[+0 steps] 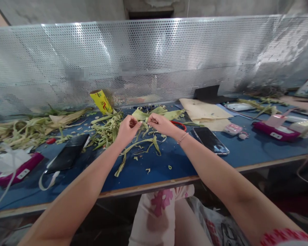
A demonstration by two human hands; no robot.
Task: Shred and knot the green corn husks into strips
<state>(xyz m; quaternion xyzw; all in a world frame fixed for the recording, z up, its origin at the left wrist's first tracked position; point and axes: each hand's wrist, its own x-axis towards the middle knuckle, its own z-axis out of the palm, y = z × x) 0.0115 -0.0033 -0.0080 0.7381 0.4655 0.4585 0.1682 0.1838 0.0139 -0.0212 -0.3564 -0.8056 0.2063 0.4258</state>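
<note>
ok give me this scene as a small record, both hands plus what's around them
left hand: fingers curled at pale green plant strips, exact grip unclear
right hand: fingertips near the left hand's, at the same strips; thin bracelet on wrist
beside left hand: tangled plant heap
beside right forearm: smartphone, screen up
back of table: yellow tube, tilted, before perforated metal screen
surface: blue tabletop

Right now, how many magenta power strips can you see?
2. The left strip is on the table near the view's left edge; the right strip is right of the pink case. Others may be hidden.
</note>
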